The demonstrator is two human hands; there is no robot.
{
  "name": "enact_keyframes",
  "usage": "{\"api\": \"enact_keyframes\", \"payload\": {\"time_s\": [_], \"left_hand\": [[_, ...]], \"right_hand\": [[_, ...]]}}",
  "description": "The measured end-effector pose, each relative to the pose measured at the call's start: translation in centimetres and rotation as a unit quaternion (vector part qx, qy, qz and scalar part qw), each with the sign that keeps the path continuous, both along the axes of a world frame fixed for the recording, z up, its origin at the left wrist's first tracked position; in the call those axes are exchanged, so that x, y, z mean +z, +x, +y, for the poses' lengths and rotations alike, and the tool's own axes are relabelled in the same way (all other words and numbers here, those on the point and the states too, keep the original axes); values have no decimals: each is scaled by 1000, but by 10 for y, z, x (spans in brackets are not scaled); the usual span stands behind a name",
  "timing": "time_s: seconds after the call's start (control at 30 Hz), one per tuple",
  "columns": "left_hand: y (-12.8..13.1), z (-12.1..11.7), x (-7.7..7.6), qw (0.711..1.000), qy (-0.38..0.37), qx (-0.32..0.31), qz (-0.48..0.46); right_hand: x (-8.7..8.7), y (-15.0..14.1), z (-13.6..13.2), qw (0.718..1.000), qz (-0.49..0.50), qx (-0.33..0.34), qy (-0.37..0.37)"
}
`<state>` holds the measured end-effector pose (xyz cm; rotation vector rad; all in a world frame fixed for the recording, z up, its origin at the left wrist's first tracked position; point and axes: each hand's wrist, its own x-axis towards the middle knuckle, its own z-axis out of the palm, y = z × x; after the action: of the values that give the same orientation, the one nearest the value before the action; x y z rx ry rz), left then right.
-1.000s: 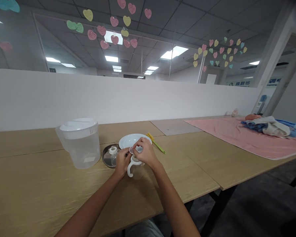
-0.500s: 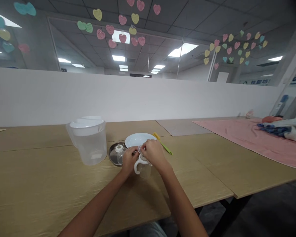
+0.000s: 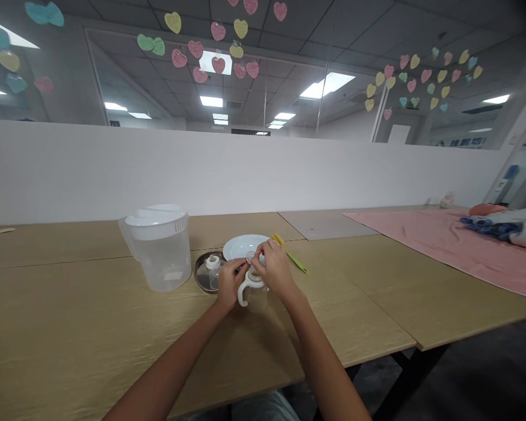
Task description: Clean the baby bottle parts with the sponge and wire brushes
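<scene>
My left hand and my right hand meet above a clear baby bottle with a white handled collar, which stands on the table. Between their fingertips is a small clear round piece, pinched from both sides; its exact kind is too small to tell. The bottle's mouth lies just under the fingers, partly covered by them. Left of my hands, a second small clear bottle with a white collar sits in a round metal tray.
A white plate lies behind my hands, with a yellow-and-green brush at its right. A large translucent pitcher stands at the left. Farther right, a pink cloth bears folded clothes. A white wall backs the table.
The view has swung left, so the things appear farther right. My hands stay over the handled bottle, and the right fingers have shifted a little on the clear round piece, lifting slightly.
</scene>
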<state>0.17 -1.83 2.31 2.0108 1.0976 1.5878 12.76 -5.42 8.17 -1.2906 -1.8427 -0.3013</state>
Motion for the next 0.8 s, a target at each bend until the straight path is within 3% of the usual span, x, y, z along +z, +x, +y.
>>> {"api": "enact_keyframes", "payload": {"time_s": [0.17, 0.4, 0.67, 0.8], "left_hand": [[1, -2, 1, 1000, -4, -11, -3], [2, -1, 0, 999, 21, -13, -31], [0, 0, -3, 1000, 4, -1, -16], [0, -2, -2, 1000, -2, -2, -13]], "right_hand": [[3, 1, -4, 994, 25, 5, 110], [0, 0, -5, 964, 70, 23, 257], [-2, -3, -7, 979, 81, 98, 159], [-8, -5, 0, 991, 43, 75, 105]]}}
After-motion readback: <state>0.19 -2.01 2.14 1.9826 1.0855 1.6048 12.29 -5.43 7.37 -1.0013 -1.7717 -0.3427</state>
